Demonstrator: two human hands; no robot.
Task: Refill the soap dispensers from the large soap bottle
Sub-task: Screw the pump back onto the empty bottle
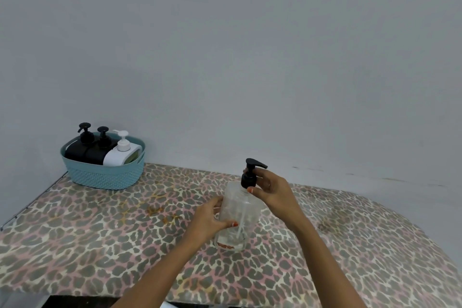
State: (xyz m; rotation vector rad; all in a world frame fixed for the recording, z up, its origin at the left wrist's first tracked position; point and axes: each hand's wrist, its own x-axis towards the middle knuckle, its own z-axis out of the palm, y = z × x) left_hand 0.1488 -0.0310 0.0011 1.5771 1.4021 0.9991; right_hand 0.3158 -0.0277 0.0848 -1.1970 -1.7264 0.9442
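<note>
Now our left hand (211, 219) grips the bottle (238, 210); our right hand (273, 191) pinches its pump (250, 176); basket (105, 177) well left of both.

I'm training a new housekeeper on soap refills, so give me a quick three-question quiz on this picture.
1. True or false: the blue basket holds four pump bottles.
2. The right hand grips which part of the clear dispenser? A) black pump B) base C) nothing
3. Fill in: the left hand holds the dispenser's ____.
Key: 1 false, three; 2 A; 3 body.
</note>
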